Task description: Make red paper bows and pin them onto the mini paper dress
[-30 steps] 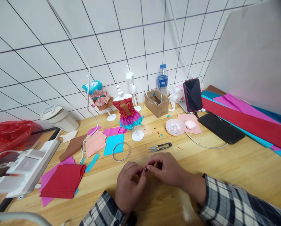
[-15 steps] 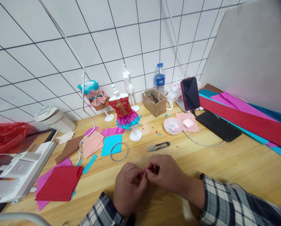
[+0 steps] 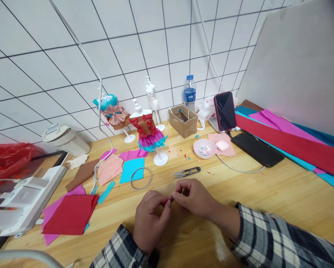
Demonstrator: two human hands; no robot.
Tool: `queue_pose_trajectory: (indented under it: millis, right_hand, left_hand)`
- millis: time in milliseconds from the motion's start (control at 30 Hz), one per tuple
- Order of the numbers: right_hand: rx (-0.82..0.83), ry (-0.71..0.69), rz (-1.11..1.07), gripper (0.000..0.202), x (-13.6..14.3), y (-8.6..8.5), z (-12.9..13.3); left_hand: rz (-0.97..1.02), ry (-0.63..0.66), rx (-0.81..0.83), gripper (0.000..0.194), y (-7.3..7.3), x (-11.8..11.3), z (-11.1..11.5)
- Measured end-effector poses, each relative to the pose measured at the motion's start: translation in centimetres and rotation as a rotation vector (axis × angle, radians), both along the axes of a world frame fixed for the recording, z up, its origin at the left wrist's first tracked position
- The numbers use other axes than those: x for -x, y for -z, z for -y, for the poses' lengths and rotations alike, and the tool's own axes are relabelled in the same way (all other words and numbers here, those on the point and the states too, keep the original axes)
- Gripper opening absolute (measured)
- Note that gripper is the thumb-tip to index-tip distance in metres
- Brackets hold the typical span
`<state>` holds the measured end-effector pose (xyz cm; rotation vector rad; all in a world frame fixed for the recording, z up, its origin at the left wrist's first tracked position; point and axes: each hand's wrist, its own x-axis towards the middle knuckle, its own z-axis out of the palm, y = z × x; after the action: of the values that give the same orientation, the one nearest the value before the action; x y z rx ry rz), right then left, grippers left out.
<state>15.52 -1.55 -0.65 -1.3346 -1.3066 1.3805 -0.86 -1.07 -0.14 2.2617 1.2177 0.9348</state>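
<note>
My left hand (image 3: 150, 221) and my right hand (image 3: 196, 198) meet above the table's near middle. Between their pinched fingertips is a tiny red piece of paper (image 3: 171, 199), mostly hidden by the fingers. Just beyond the hands lie thread snips (image 3: 191, 171) with a black handle. To their left a thin metal hoop (image 3: 131, 181) rests partly on a blue paper square (image 3: 131, 166). Behind it stands a small mannequin (image 3: 147, 130) in a brown top with red bows and a purple and blue skirt.
Red paper sheets (image 3: 70, 215) lie at left, near a power strip (image 3: 51, 190). A pink bowl (image 3: 204, 149) of small shiny bits, a cardboard box (image 3: 188, 124), a water bottle (image 3: 189, 93) and an upright phone (image 3: 225, 111) stand at the back. Long paper strips (image 3: 292, 145) cover the right.
My fingertips have shifted slightly, and a bit of red now shows between them. My left thumb has moved a little. The view has shifted slightly.
</note>
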Motion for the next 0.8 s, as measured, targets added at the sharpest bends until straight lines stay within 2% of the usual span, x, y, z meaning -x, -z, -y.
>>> queue_pose_trajectory:
  millis: [100,267,500,800]
  right_hand:
    - [0.002,-0.01,-0.05,0.012,-0.05,-0.08,-0.02]
    - [-0.047,-0.059,0.022,0.013,-0.3,-0.03,0.01]
    - [-0.082,-0.055,0.04,0.012,-0.43,-0.11,-0.05]
    - [0.013,-0.004,-0.157,0.017,-0.25,0.41,-0.32]
  left_hand:
    - [0.007,0.007,0.005,0.014,-0.01,0.05,0.03]
    - [-0.042,-0.019,-0.047,0.016,-0.13,0.13,0.05]
    - [-0.033,-0.001,-0.054,0.013,-0.02,0.16,0.08]
    - [0.006,0.069,-0.092,0.012,0.09,0.3,0.09]
